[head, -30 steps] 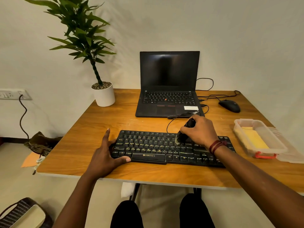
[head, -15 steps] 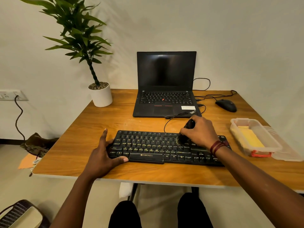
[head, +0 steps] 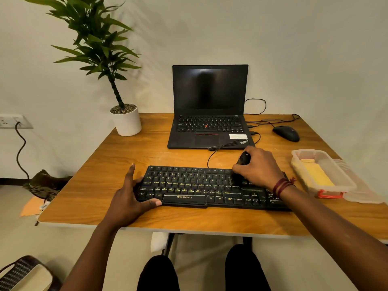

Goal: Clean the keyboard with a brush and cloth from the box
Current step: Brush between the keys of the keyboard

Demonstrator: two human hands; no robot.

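One keyboard (head: 212, 186), one laptop (head: 210, 108), one mouse (head: 286, 133), one potted plant (head: 126, 120), one box (head: 321, 173), one brush (head: 241, 164), two hands.

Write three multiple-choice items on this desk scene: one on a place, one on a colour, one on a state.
1. Where does the clear box stand?
A. right of the keyboard
B. behind the laptop
C. on the floor

2. What colour is the cloth in the box?
A. blue
B. yellow
C. white

3. What is the right hand doing?
A. resting flat on the table
B. holding the mouse
C. holding the brush on the keys

Key: 1 A, the box sits by the right end of the keyboard. 2 B, a yellow fold lies inside. 3 C, the brush is in its grip, bristles on the keys, while the left hand steadies the keyboard's left end.
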